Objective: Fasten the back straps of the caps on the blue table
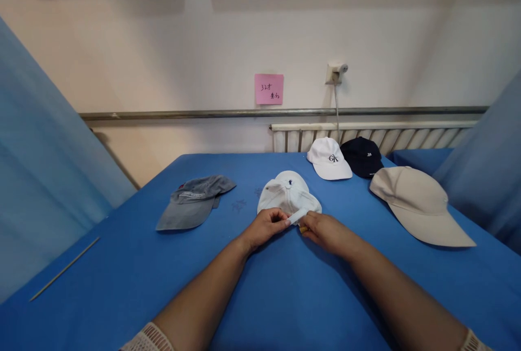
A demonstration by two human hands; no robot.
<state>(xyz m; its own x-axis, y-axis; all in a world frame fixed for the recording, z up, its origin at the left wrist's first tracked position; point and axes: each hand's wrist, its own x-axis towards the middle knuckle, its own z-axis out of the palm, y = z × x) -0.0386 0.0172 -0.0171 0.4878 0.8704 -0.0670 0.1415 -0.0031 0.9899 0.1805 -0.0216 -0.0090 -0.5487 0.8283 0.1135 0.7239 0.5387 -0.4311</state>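
A pale, whitish baseball cap point(290, 191) with a small dark mark lies in the middle of the blue-covered table, its back strap toward me. My left hand point(268, 226) pinches the free end of the light strap between thumb and fingers. At the strap's other side, my right hand point(325, 230) is closed on the cap's rear edge; its fingertips are partly hidden, and a bit of yellow shows beneath them. Both hands rest low, close to the tabletop.
On the left lie a grey cap point(191, 202) and a thin stick point(65, 268). At the back right sit a white cap point(328, 158), a black cap point(361, 155) and a beige cap point(415, 202). Blue curtains point(40, 166) flank the table; a radiator point(391, 134) stands behind.
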